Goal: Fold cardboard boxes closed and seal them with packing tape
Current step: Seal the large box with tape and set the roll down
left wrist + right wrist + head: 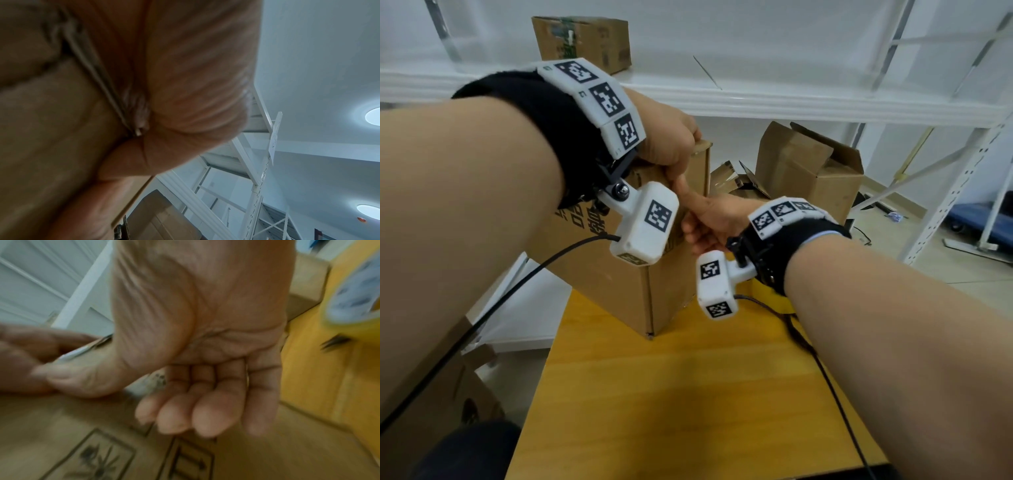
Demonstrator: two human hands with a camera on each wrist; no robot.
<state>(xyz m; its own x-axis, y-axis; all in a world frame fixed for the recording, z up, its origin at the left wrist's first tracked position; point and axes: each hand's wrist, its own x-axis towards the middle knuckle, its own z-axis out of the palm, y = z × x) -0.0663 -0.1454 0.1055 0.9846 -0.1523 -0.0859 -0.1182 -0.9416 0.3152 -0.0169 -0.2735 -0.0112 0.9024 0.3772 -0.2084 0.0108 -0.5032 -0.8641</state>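
— Cardboard box (619,274) is seen from the head camera, tilted on one corner on the yellow counter (688,394); its upper edge is gripped by the left hand (667,144), fingers curled over the rim.

— And the right hand (709,222)?

— Its thumb is pressed against the box side just under the left hand; the other fingers are curled loosely and nothing is held by them.

— From the left wrist?

— A flap edge is pinched between the thumb (123,162) and the palm; cardboard fills the rest.

— Right wrist?

— The thumb (82,379) is laid on the box, and a tape roll (357,301) is caught blurred at the right, untouched.

— So folding is judged to be in hand; sealing is not begun.

— Next, the flaps need to be pressed flat, then the tape fetched.
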